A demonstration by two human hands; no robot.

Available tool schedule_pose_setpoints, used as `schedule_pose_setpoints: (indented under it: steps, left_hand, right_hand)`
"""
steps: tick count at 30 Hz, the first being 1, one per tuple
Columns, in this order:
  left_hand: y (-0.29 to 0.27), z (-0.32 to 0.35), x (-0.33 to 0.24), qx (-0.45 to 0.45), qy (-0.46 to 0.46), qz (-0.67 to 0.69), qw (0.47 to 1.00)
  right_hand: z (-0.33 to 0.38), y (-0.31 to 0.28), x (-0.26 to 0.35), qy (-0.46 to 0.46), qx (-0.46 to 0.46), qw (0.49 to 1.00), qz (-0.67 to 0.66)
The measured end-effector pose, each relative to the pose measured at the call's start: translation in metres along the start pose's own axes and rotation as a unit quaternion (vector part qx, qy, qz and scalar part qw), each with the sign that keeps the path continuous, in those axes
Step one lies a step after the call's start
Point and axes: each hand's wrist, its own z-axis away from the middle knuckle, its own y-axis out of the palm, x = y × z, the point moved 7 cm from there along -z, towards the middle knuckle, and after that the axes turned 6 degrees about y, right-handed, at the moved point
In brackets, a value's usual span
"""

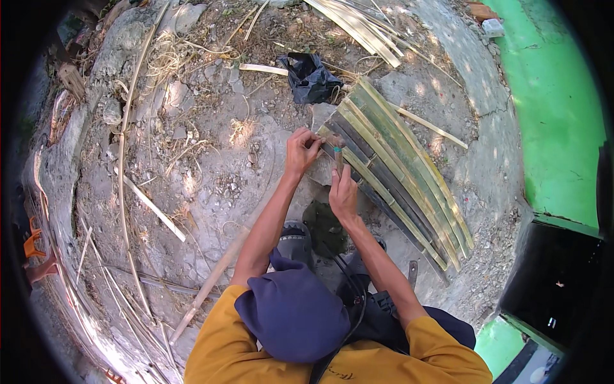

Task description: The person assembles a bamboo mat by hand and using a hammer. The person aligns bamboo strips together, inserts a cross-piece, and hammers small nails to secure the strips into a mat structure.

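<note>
My right hand (pixel 344 194) is closed round the wooden handle of a hammer (pixel 339 159). The hammer's head is over the upper left end of a panel of split bamboo slats (pixel 400 169), green, pale and dark strips laid side by side. Beside the hammer head, my left hand (pixel 302 152) pinches at the panel's corner. What its fingers hold is too small to make out. The panel slants away to the lower right, its slats spreading at that end.
A crumpled black plastic bag (pixel 308 78) lies beyond the panel. Bamboo strips (pixel 361 29) are piled at the top, and a long thin pole (pixel 125 147) runs down the left. A dark flat blade-like piece (pixel 412 274) lies near my right elbow. A green wall (pixel 550 109) borders the right.
</note>
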Motion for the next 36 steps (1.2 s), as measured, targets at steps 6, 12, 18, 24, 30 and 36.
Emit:
schedule_pose_setpoints:
  steps: [6, 12, 18, 24, 30, 36]
  left_hand:
    - [0.002, -0.004, -0.001, -0.001, 0.024, -0.013, 1.0]
    - [0.004, -0.004, 0.0, -0.022, 0.044, 0.007, 0.999]
    - [-0.001, -0.001, 0.0, -0.023, 0.075, -0.049, 0.996]
    - [0.0, 0.001, -0.005, -0.021, 0.082, -0.061, 0.995]
    - [0.0, -0.003, -0.003, -0.018, 0.059, -0.051, 0.997]
    - [-0.006, 0.0, -0.001, -0.014, 0.074, -0.06, 0.995]
  right_hand:
    - [-0.012, 0.007, -0.003, 0.011, 0.037, 0.997, 0.062]
    - [-0.004, -0.003, 0.004, -0.01, -0.001, 0.999, 0.032]
    - [0.001, -0.008, 0.017, -0.012, -0.027, 0.999, -0.023]
    - [-0.01, 0.004, 0.013, -0.03, 0.022, 0.999, 0.031]
    - [-0.005, -0.007, 0.015, -0.02, -0.022, 0.999, -0.012]
    - [-0.001, 0.01, 0.012, -0.016, 0.029, 0.999, 0.009]
